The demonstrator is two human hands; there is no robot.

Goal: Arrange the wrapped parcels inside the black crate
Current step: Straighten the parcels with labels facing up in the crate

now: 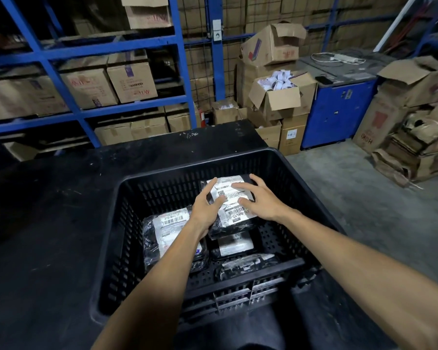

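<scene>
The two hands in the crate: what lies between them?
In the head view, a wrapped parcel with a white label lies between the left hand and the right hand, both spread on it inside the black crate.
</scene>
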